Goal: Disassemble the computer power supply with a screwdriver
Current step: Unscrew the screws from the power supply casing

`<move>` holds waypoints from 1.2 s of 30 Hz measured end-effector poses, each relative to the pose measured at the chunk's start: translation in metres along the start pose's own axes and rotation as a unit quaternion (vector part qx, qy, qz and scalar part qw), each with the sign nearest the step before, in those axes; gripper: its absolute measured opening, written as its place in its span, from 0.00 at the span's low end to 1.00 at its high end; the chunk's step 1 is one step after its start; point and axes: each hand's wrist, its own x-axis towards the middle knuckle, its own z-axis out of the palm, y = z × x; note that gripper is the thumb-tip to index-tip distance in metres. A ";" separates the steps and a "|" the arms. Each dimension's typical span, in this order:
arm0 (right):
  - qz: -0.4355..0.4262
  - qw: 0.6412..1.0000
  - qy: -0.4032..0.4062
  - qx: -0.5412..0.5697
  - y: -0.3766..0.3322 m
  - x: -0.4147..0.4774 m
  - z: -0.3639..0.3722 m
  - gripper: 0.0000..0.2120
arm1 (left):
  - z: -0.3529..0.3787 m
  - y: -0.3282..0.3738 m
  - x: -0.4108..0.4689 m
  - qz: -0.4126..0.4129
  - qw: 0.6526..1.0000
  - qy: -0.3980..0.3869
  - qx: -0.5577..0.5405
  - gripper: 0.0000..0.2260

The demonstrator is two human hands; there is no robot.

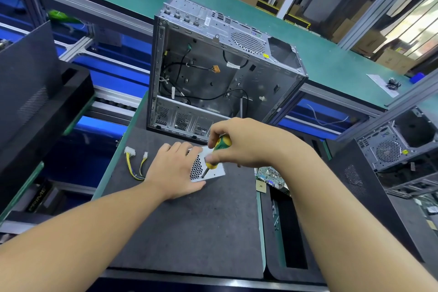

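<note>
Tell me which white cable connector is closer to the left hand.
The smaller connector, on the right of the pair, lies closer to the left hand; the larger connector sits farther left.

Bare left hand (pixel 175 170), bare right hand (pixel 241 142), bare forearms (pixel 94 225)

A dark grey mat (pixel 189 232) with a green rim carries everything here. An open metal computer case (pixel 213 73) stands at its twelve o'clock end. Just in front of the case, near the mat's middle and a little toward one o'clock, lies a small silver power supply (pixel 219 170), and a bundle of yellow and black cables (pixel 136 166) with white plugs lies at about ten o'clock, running toward the power supply's left side.
</note>
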 end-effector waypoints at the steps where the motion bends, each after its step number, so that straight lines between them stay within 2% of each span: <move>1: 0.010 1.000 0.001 0.009 -0.001 0.001 0.001 0.12 | 0.000 0.000 0.000 0.003 1.000 0.006 -0.003 0.34; 3: 0.033 0.999 -0.013 0.011 -0.003 0.004 0.004 0.15 | 0.001 0.000 0.000 0.005 1.000 0.010 -0.003 0.34; 6: 0.064 0.996 -0.053 0.019 -0.004 0.006 0.010 0.15 | 0.000 0.000 0.001 0.007 1.000 -0.004 0.021 0.35; 8: 0.109 0.991 -0.054 0.046 -0.004 0.008 0.010 0.18 | -0.002 0.001 0.001 0.005 0.998 -0.031 0.045 0.37; 10: 0.142 0.988 -0.053 0.027 -0.005 0.007 0.008 0.18 | -0.004 0.003 0.002 -0.005 0.996 -0.064 0.065 0.40; 12: 0.139 0.988 -0.044 -0.047 -0.007 0.006 0.006 0.11 | -0.004 0.005 0.003 -0.013 0.994 -0.079 0.076 0.42; 14: 0.134 0.989 -0.011 -0.064 -0.008 0.008 0.010 0.06 | -0.005 0.005 0.004 -0.018 0.993 -0.086 0.075 0.42; 17: 0.132 0.990 0.033 -0.023 -0.006 0.011 0.015 0.09 | -0.004 0.004 0.005 -0.023 0.993 -0.091 0.078 0.45; 22: 0.119 0.991 -0.020 -0.063 -0.001 0.009 0.009 0.08 | -0.002 0.005 0.008 -0.044 0.991 -0.107 0.072 0.47; 29: 0.070 0.996 0.012 -0.057 -0.004 0.004 0.008 0.10 | -0.002 0.008 0.015 -0.074 0.987 -0.124 0.069 0.42; 32: 0.049 0.998 0.005 -0.043 -0.006 0.003 0.007 0.11 | -0.001 0.009 0.015 -0.064 0.989 -0.110 0.075 0.40; 36: 0.054 0.997 -0.023 -0.050 -0.005 0.006 0.009 0.08 | -0.002 0.009 0.013 -0.053 0.992 -0.091 0.066 0.37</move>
